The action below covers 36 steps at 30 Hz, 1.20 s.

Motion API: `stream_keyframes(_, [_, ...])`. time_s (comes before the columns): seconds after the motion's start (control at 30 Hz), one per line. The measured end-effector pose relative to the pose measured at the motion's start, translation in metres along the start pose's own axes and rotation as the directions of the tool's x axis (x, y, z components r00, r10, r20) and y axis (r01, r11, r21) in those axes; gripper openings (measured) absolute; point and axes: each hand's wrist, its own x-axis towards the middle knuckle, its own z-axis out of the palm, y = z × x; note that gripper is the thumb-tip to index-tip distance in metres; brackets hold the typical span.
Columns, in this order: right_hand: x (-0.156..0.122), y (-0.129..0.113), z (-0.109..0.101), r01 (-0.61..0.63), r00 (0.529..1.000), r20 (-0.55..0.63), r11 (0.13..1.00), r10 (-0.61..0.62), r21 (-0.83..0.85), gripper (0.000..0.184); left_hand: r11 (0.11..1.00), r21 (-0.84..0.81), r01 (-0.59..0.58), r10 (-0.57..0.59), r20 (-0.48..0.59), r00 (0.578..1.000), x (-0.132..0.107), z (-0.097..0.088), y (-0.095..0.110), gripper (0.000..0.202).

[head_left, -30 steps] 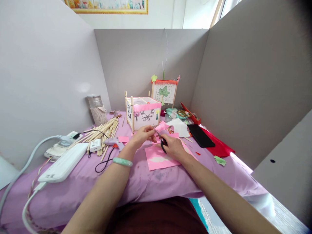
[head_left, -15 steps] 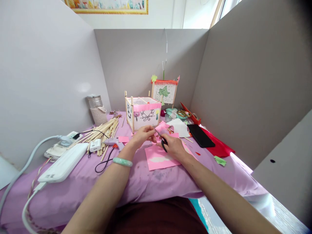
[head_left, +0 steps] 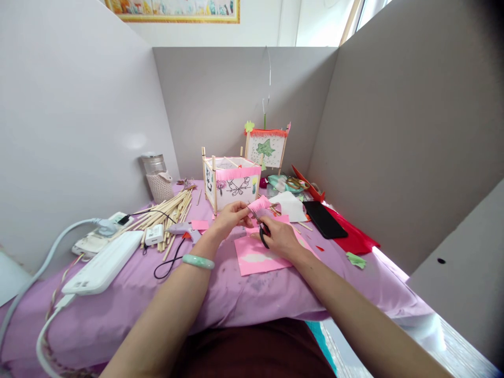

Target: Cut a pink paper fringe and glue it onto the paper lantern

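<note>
While the left hand (head_left: 233,217) pinches its end, the pink paper strip (head_left: 261,203) points to two o'clock. The right hand (head_left: 282,239) grips black-handled metal scissors (head_left: 262,237), pointing to eleven.

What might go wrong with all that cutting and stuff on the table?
The black-handled metal scissors in the right hand have their blades close to the left hand, so a slip might nip a finger. A snip could also go too far into the pink paper strip. And the lilac glue gun lies near the left wrist, so a bump might shove it.
</note>
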Motion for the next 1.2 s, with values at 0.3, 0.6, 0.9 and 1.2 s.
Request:
stream_keyframes(0.3, [0.0000,-0.0011,-0.0008,0.006,1.000,0.025,1.000,-0.005,-0.015,0.036,1.000,-0.002,0.000,0.000,-0.045,0.999,-0.0010,0.0011,0.0037,0.022])
stream_keyframes(0.6, [0.0012,-0.0019,-0.0012,-0.017,0.999,0.047,0.999,0.019,-0.043,0.035,1.000,-0.001,0.009,-0.009,-0.012,1.000,-0.0005,0.0005,0.0027,0.023])
stream_keyframes(0.9, [0.0027,-0.0040,-0.0046,-0.069,0.996,0.056,0.996,0.072,-0.057,0.034,1.000,-0.005,0.018,-0.018,-0.011,1.000,-0.0015,0.0011,0.0050,0.025])
stream_keyframes(1.2, [0.0020,-0.0047,-0.0040,-0.081,0.994,0.070,0.995,0.085,-0.053,0.034,1.000,0.004,0.014,-0.014,-0.019,1.000,-0.0023,0.0020,0.0052,0.026])
